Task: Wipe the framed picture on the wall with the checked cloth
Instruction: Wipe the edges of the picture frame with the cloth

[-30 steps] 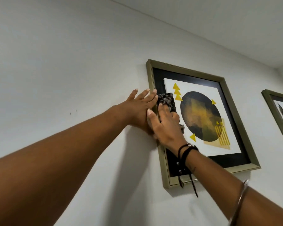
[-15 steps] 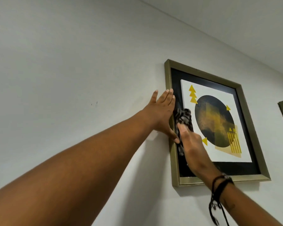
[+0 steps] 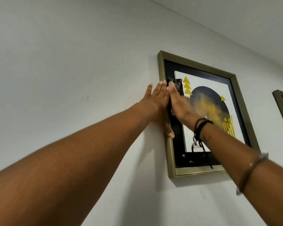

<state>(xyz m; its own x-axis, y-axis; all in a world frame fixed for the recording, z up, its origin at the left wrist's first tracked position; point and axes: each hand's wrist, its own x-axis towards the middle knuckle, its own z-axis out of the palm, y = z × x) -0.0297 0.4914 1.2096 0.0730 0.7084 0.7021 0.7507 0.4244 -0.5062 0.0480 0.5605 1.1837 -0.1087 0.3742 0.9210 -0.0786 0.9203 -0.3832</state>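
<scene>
Risen since before, right hand (image 3: 178,105) grip pressing checked cloth (image 3: 178,86) on upright framed picture (image 3: 235,82), left hand (image 3: 157,98) flat, released

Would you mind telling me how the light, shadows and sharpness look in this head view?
Head view: soft, even light; the left hand and the framed picture cast shadows down the wall; the glass shows faint reflections near its lower edge; the checked cloth is motion-blurred; the edges bend from the wide angle.

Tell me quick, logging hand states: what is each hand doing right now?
Left hand: open, flat against the wall and frame edge, holding nothing.
Right hand: pressing the checked cloth onto the framed picture.
</scene>
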